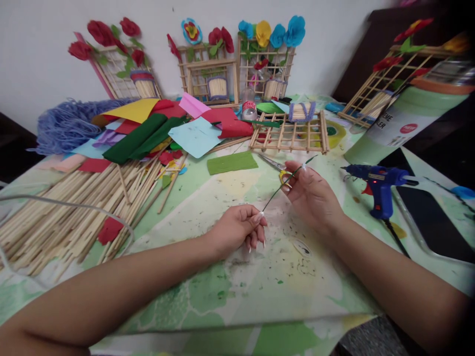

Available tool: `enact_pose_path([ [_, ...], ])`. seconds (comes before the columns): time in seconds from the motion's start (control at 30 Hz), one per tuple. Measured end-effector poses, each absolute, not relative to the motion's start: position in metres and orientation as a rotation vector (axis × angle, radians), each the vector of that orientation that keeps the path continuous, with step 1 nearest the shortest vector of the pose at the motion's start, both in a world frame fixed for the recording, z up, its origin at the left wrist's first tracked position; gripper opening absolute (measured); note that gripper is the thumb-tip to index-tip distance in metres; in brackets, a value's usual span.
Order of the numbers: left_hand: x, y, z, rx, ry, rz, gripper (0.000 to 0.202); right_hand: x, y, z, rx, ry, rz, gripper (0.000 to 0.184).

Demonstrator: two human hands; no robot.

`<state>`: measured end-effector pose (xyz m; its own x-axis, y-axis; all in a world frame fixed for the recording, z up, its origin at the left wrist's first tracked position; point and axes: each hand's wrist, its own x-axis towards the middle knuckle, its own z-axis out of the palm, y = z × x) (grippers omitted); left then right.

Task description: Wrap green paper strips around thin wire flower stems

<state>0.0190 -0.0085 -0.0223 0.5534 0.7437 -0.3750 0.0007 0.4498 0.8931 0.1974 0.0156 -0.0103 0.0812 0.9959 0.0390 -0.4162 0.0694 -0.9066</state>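
Note:
A thin green stick (276, 191) runs slantwise between my two hands over the table. My left hand (237, 228) is closed, pinching its lower end. My right hand (309, 193) has its fingers curled round the upper part, and the tip sticks out past them. Scissors (279, 169) with yellow handles lie on the table just behind my right hand. A flat green felt piece (232, 162) lies a little farther back.
A blue glue gun (376, 184) stands to the right, beside a dark phone (432, 222). A pile of wooden sticks (70, 207) covers the left side. Coloured paper sheets (148, 131), purple yarn (69, 123) and stick lattices (289, 133) with paper flowers fill the back.

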Motion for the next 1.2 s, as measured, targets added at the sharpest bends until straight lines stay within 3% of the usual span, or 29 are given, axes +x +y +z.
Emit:
enact_pose_path([
  [0.1, 0.019, -0.009, -0.022, 1.011, 0.881, 0.539, 0.022, 0.199, 0.016, -0.008, -0.87, -0.811, 1.257, 0.019],
  [0.33, 0.021, -0.009, -0.02, 1.015, 0.9, 0.522, 0.021, 0.2, 0.019, -0.009, -0.86, -0.77, 1.25, 0.03],
  [0.53, 0.019, -0.008, -0.021, 0.997, 0.884, 0.546, 0.02, 0.199, 0.016, -0.013, -0.807, -0.851, 1.404, 0.024],
  [0.63, 0.019, -0.008, -0.021, 0.997, 0.878, 0.548, 0.02, 0.198, 0.015, -0.016, -0.832, -0.873, 1.393, 0.012],
  [0.87, 0.02, -0.007, -0.021, 1.008, 0.874, 0.532, 0.021, 0.192, 0.015, -0.019, -0.872, -0.831, 1.314, 0.023],
  [1.03, 0.019, -0.007, -0.023, 1.003, 0.869, 0.549, 0.02, 0.192, 0.012, -0.019, -0.836, -0.895, 1.491, 0.032],
  [1.13, 0.019, -0.007, -0.023, 1.002, 0.87, 0.552, 0.02, 0.193, 0.011, -0.021, -0.867, -0.96, 1.475, 0.016],
  [1.2, 0.02, -0.007, -0.023, 1.007, 0.868, 0.542, 0.021, 0.192, 0.012, -0.022, -0.882, -0.968, 1.412, 0.016],
])
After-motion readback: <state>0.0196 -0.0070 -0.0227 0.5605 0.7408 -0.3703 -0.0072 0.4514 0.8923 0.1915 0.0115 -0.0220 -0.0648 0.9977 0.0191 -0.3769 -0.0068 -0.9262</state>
